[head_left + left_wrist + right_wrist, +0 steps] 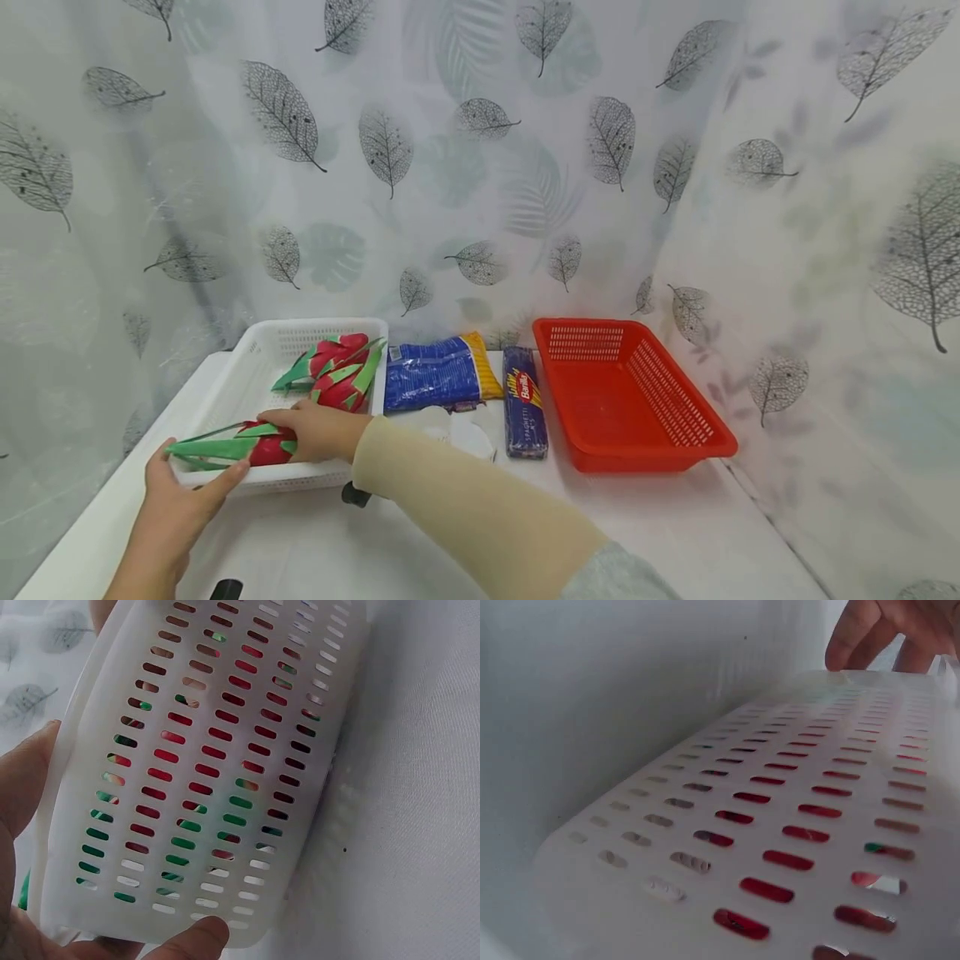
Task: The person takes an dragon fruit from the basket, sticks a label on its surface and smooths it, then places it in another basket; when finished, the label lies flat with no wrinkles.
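A white perforated basket (247, 358) stands at the left of the table. My left hand (171, 500) grips its near left corner, thumb along the near side and fingers around the left rim. In the left wrist view, a fingertip (206, 936) lies against the slotted wall. Inside the basket, my right hand (326, 429) holds a red dragon fruit (270, 450) with long green leaves pointing left. Its palm side is hidden. Two more dragon fruits, one farther back (341, 350) and one nearer (337, 392), lie toward the basket's right side. Red and green show through the slots (787, 859) in the right wrist view.
Right of the white basket lie a blue and yellow bag (435, 372) and a dark blue spaghetti packet (525, 408). White round items (471, 437) sit partly behind my right sleeve. A red basket (637, 400) stands farther right. A leaf-printed curtain (480, 167) closes off the back.
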`<state>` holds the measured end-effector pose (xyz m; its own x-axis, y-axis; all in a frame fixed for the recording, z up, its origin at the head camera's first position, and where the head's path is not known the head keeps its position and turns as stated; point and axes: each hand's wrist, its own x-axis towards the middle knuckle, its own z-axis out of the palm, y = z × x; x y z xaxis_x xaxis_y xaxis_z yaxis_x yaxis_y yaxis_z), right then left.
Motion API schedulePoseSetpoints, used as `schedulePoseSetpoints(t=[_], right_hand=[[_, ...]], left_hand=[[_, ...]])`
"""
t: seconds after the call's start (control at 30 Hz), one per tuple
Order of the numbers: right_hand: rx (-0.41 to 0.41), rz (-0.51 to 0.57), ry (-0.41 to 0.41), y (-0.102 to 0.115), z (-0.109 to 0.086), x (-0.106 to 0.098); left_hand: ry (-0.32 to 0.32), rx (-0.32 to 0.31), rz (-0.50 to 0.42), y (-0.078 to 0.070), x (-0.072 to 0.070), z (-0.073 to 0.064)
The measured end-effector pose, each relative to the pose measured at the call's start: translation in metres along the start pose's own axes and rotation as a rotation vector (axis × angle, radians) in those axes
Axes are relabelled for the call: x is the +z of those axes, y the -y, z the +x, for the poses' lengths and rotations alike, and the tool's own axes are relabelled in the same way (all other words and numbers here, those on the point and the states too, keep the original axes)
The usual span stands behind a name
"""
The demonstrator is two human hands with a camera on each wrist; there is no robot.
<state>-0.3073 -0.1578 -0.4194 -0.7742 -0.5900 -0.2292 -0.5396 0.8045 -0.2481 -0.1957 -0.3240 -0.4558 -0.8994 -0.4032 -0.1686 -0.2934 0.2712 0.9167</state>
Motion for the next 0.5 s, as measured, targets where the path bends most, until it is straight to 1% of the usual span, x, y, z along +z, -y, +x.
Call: schedulePoseSetpoints(t=[0.1,0.23,0.37,0.5], right_hand=[[0.004,-0.042,-0.011,-0.001,-0.003,-0.002],[0.024,-0.09,-0.023,-0.001,-0.007,-0.009],[0.016,-0.073,-0.021,0.001,-0.007,-0.009],[-0.005,-0.066,-0.026,0.003,-0.002,-0.004]], left_hand=[[-0.016,0.005,0.016,-0.001,0.002,0.0],[-0.029,0.03,0.019,-0.002,0.005,0.001],[-0.02,0.05,0.005,-0.001,0.003,-0.001],[-0.023,0.043,-0.005,0.003,0.001,-0.002]])
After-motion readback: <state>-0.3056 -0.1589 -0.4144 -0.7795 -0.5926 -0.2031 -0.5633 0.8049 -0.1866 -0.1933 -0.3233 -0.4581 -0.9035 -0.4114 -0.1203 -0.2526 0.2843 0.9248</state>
